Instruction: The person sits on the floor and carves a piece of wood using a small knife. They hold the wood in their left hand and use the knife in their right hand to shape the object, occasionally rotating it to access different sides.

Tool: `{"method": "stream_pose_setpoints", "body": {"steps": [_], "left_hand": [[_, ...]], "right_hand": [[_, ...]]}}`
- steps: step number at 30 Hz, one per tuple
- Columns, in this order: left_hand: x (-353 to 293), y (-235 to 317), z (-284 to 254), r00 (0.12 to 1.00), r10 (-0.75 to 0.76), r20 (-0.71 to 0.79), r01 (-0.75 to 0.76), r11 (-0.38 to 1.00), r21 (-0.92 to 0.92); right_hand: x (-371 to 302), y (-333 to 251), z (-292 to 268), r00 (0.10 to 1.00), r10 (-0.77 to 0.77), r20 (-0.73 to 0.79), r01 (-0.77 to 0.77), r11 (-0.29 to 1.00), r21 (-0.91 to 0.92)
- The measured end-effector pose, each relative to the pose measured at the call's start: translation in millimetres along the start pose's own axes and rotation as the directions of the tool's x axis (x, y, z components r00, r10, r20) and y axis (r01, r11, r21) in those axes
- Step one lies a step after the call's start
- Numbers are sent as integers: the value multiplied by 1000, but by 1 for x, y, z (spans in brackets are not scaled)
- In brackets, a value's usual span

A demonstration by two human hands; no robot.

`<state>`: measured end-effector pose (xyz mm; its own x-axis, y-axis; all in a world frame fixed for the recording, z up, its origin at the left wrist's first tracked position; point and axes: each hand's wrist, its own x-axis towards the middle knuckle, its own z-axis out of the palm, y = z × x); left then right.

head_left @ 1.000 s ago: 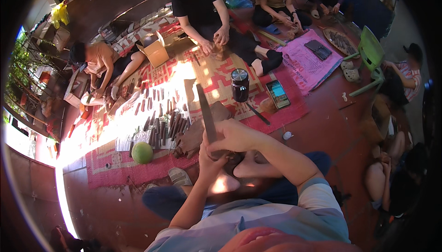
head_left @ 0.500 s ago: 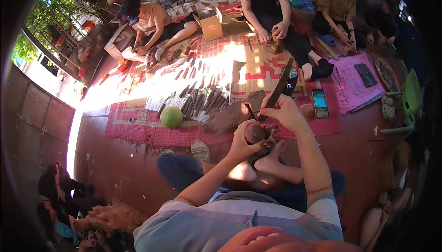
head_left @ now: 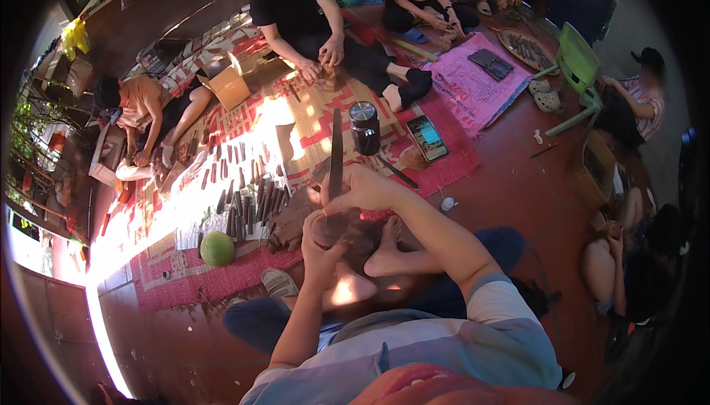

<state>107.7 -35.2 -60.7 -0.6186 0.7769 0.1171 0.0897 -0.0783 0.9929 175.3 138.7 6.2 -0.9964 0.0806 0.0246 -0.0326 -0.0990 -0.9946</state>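
My left hand (head_left: 319, 258) is wrapped round a brown rounded wood piece (head_left: 330, 232), held low in front of my crossed legs. In my right hand (head_left: 361, 189) is a long, flat, dark file (head_left: 336, 142), pinched near its lower part so the blade points away from me. The file's lower end comes down at the wood piece; whether the two touch is hidden by my fingers. My bare feet (head_left: 384, 250) are just beside the wood piece.
Beyond my hands lie rows of dark carving tools (head_left: 255, 201), a green round fruit (head_left: 217, 249), a dark jar (head_left: 364, 127) and a phone (head_left: 427, 137) on the red mat (head_left: 170, 275). A green chair (head_left: 577, 61) stands at right. Several people sit around.
My view has turned right, so the mat and tools sit further left. The file has gone from slanting right to nearly upright, and my right hand is closer to the wood piece.
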Motion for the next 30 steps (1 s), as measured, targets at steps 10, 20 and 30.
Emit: {"method": "stream_pose_setpoints", "body": {"steps": [10, 20, 30], "left_hand": [[-2, -8, -1, 999, 18, 39, -14, 996, -91], [-4, -27, -4, 999, 19, -44, -19, 1000, 5], [-3, -44, -7, 992, 110, -64, -101, 987, 128]], "right_hand": [[2, 2, -7, 984, -23, -176, -6, 987, -162], [-3, 21, -12, 961, -29, -274, 4, 996, -92], [2, 23, -10, 954, -123, -272, 102, 991, -91]]}}
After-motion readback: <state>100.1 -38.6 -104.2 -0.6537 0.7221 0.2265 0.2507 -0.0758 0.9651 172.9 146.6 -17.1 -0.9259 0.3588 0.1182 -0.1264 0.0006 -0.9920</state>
